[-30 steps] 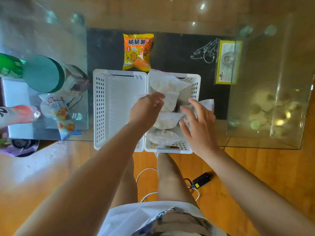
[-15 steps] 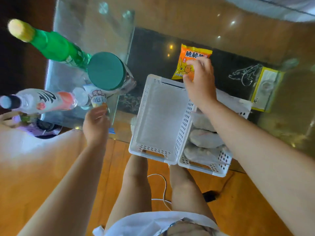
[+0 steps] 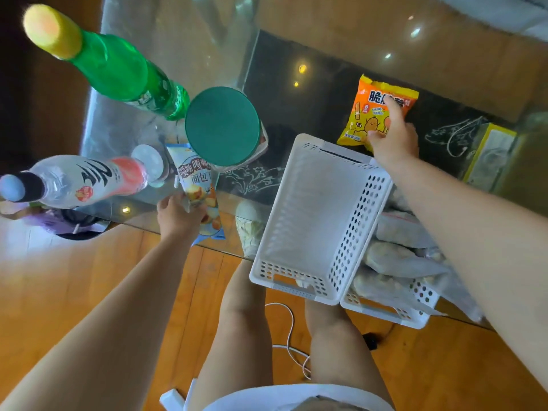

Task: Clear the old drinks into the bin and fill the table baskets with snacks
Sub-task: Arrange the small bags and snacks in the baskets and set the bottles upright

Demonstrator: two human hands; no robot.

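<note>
Two white perforated baskets stand side by side at the near edge of the glass table. The left basket holds nothing; the right basket holds several pale snack bags. My right hand reaches past the baskets and grips the orange snack packet lying on the dark panel. My left hand holds the lower end of a blue and white bread snack packet at the table's near left edge.
A green bottle with a yellow cap, a jar with a teal lid and a clear bottle with a pink label stand at the left. A yellow-framed packet lies at the right. A white cable runs across the wooden floor.
Both hands left the right basket. My left hand moved to the bread snack packet and closed on it; my right hand reached to the orange packet and gripped it. The view swung left.
</note>
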